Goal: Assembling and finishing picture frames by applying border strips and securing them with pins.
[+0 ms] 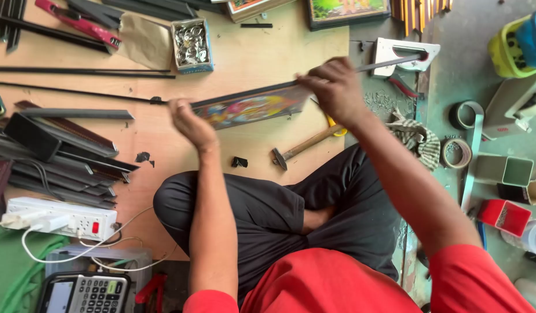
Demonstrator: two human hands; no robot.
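Bare wooden surface (250,52) is lying open just beyond the crossed knees, hemmed by black strips (65,162) on the left and a hammer (299,148) nearby. The left hand (189,123) is blurring, so whether its grip is closing is unclear, though it is meeting the near end of the colourful framed picture (250,106). The right hand (331,90) is clenching the picture's far end, hiding that corner, with a metal strip (386,65) running on towards the staple gun (407,55).

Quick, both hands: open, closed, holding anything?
Left hand: closed on the near end of the colourful framed picture, tilted on edge.
Right hand: closed over the picture's top edge at its far end.
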